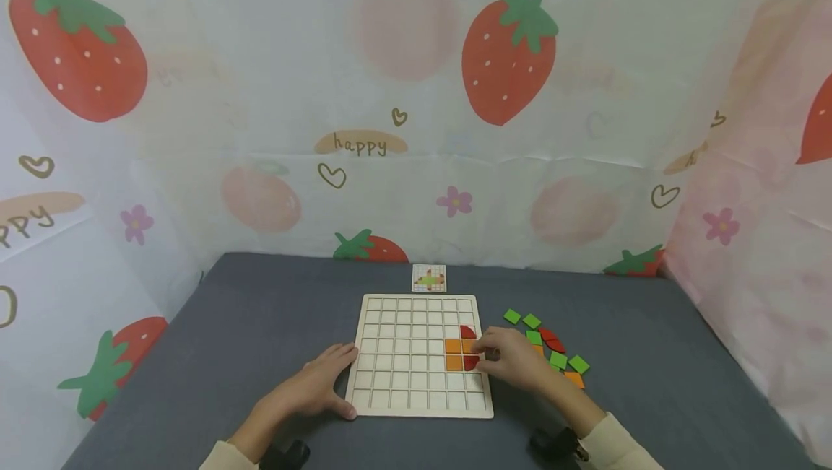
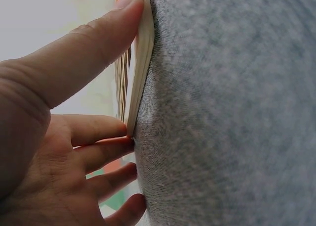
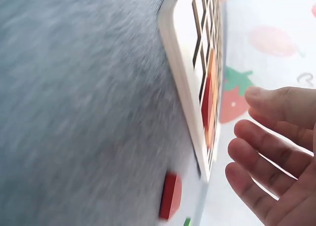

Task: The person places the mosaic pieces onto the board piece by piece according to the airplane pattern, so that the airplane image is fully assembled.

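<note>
Red tile (image 1: 471,362) in wooden grid board (image 1: 419,412), centre-right of frame, directly at right hand (image 1: 513,359) fingertips, fingers loosely spread, gripping nothing. Left hand (image 1: 321,383) flat, bracing board's left edge; right hand nearer tile.

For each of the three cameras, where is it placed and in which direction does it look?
Head: worn on the head, looking forward and down at the grid board on the grey table; both hands and sleeves show.
Left wrist: beside the left hand, facing the board's edge, which thumb and fingers touch.
Right wrist: beside the right hand, facing the board's side with red and orange tiles; open fingers show.
All views share the board and table.
</note>
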Demonstrator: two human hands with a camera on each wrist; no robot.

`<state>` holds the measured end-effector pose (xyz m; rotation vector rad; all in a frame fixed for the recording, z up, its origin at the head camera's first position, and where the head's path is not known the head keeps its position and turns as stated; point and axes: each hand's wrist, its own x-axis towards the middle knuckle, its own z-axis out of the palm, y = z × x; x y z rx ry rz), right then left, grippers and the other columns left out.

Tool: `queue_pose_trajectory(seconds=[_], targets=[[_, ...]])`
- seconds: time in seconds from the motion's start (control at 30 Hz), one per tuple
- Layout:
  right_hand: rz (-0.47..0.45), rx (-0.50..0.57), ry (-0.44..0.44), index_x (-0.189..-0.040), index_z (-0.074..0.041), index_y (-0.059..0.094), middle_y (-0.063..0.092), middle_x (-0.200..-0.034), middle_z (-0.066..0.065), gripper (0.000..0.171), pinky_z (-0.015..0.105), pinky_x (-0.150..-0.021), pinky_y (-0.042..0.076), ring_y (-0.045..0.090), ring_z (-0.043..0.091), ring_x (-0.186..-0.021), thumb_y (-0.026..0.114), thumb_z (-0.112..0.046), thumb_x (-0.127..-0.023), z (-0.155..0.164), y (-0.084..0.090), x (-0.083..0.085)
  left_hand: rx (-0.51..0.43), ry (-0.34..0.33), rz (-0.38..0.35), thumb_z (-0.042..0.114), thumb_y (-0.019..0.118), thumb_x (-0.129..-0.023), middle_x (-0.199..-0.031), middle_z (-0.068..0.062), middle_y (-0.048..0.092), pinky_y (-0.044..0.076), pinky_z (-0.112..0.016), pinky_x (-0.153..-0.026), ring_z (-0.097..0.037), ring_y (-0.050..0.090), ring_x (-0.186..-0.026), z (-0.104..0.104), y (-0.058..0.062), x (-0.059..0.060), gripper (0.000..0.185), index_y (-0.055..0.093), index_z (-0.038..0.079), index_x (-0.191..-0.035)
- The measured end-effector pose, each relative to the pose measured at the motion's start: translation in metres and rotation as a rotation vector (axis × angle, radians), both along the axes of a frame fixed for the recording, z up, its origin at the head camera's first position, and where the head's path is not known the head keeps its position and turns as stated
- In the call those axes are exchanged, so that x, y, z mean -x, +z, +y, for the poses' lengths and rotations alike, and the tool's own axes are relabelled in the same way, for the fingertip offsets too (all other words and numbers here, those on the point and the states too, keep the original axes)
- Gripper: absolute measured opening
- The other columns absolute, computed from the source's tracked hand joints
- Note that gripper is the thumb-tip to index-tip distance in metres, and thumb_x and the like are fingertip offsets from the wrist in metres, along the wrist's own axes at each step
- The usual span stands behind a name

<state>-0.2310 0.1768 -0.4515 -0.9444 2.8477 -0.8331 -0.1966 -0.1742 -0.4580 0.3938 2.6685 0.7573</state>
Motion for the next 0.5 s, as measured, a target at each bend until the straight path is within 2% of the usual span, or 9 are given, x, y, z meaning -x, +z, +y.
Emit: queue_pose_trajectory(seconds=[0.23,0.5], targets=[[-0.023,0.000,-0.098,-0.100,-0.005,0.074,0.068,-0.094,0.001,0.019,0.030,-0.074,0.055,0.063,0.015,-0.084,0.075,-0.011,-0.082,0.025,0.003,-0.004,-0.003,0.001,0.001,0.026,0.089,-0.063,-0.154,-0.021,0.037,0.025,-0.066,-0.110,-0.043,0.025,-0.146,-0.001,0.000,0.000,0.100,0.040,-0.003,-0.145],[-0.038,-0.003,-0.201,-0.104,-0.005,0.074,0.070,-0.096,0.004,0.021,0.029,-0.071,0.052,0.063,0.018,-0.085,0.074,-0.010,-0.083,0.060,0.004,-0.004,0.008,0.002,0.002,0.027,0.089,-0.063,-0.155,-0.019,0.037,0.025,-0.065,-0.111,-0.043,0.025,-0.146,-0.001,-0.001,0.001,0.100,0.040,-0.003,-0.146]])
